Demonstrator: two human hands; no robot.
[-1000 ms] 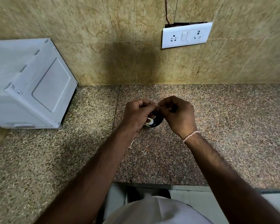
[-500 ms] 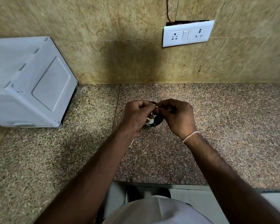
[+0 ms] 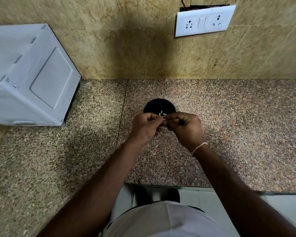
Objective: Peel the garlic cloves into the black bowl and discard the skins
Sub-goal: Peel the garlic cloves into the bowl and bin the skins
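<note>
Both hands (image 3: 164,124) pinch garlic clove (image 3: 164,119) above black bowl (image 3: 154,106).

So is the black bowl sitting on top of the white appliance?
No, the black bowl sits on the granite counter, well to the right of the white appliance.

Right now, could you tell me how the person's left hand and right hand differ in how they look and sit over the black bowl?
The right hand has a pale thread bracelet at its wrist; the left hand has a bare wrist. The left hand comes in from the left of the black bowl, the right hand from the right. Both have curled fingers, meet fingertip to fingertip over the bowl's near rim, and pinch a small pale garlic clove between them.
</note>
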